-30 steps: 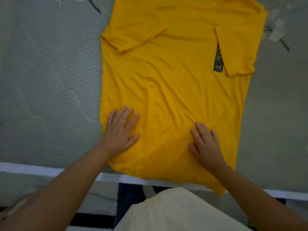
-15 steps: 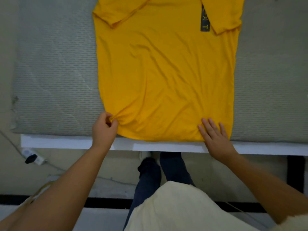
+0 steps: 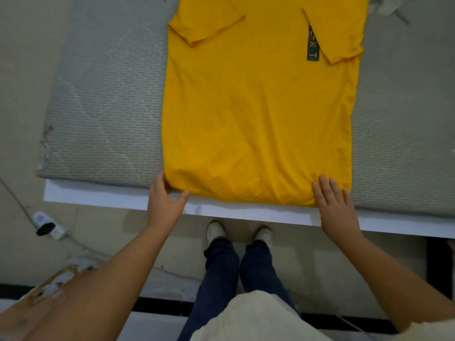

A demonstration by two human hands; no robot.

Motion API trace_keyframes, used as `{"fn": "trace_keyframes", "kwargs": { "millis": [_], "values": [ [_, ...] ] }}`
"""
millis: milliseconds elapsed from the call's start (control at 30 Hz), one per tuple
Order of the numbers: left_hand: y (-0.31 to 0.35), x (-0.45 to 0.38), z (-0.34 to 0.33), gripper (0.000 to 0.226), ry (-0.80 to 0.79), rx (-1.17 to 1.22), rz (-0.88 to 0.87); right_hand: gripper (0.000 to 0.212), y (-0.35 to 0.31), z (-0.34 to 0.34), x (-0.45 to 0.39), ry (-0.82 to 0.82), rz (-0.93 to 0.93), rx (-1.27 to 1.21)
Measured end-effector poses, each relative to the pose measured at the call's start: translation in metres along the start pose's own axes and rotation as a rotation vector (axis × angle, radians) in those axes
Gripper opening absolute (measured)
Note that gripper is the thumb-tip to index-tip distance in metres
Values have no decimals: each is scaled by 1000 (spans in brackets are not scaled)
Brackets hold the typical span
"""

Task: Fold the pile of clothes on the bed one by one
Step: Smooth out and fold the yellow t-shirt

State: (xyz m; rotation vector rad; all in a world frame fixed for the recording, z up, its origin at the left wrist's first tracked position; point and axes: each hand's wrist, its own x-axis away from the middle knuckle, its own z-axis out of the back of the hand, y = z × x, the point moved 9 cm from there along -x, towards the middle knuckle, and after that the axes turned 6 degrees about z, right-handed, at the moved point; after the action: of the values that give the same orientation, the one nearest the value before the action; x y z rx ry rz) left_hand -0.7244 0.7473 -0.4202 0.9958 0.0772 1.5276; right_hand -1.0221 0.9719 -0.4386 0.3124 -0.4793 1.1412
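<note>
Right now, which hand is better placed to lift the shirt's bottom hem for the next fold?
Probably the left hand: its fingers and thumb bracket the yellow shirt hem corner. The right hand lies flat on the fabric.

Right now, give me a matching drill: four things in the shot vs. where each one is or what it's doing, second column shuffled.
Column 1:
1. left hand
2. right hand
3. yellow T-shirt
4. power strip

Column 2:
A. on the floor beside the bed
B. fingers flat on the shirt's hem corner
C. spread on the mattress, both sleeves folded in
D. at the hem's other corner, fingers spread, touching the edge

Pairs: 1-D, 2-B, 3-C, 4-A
</note>
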Motion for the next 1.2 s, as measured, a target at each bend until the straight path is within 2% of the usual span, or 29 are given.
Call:
{"fn": "trace_keyframes", "kwargs": {
  "millis": [33,100,200,333,400,467,533,633,667,733,800,900,967,1033,1100,1200],
  "values": [
    [-3,-6,-1,48,35,99,85,76,2,-1,-1,6,4,-3],
    [-1,-17,-10,13,27,210,169,76,4,-1,-4,10,2,26],
    [18,-21,-16,29,-29,265,107,71,6,-2,-7,-19,-10,19],
    [33,-11,12,27,9,521,78,65,5,9,-3,-14,-37,-7],
    [29,-8,28,29,54,529,88,66,4,16,-1,0,-48,-17],
    [19,-2,41,29,161,378,135,65,4,16,3,-14,-66,-18],
    [-5,5,48,18,278,323,268,64,4,13,5,-35,-67,14],
    [-41,6,36,16,288,357,431,61,2,22,8,66,-25,1],
    [-46,4,30,9,258,390,442,59,3,27,10,133,-19,-7],
    [-44,1,19,9,175,487,446,55,6,32,15,189,-5,0],
    [-38,0,12,23,125,667,455,50,13,37,18,205,-19,1],
    [-34,-4,17,13,172,902,481,46,33,42,23,209,-71,-36],
    [-33,-3,29,14,258,751,457,46,37,47,26,230,-70,-43],
    [-26,1,40,14,320,425,375,46,33,53,29,233,-22,-16],
    [-17,3,43,36,301,119,274,44,28,56,34,213,26,52],
    [-3,0,40,37,206,-166,108,50,24,45,41,120,124,141]
  ]
}}
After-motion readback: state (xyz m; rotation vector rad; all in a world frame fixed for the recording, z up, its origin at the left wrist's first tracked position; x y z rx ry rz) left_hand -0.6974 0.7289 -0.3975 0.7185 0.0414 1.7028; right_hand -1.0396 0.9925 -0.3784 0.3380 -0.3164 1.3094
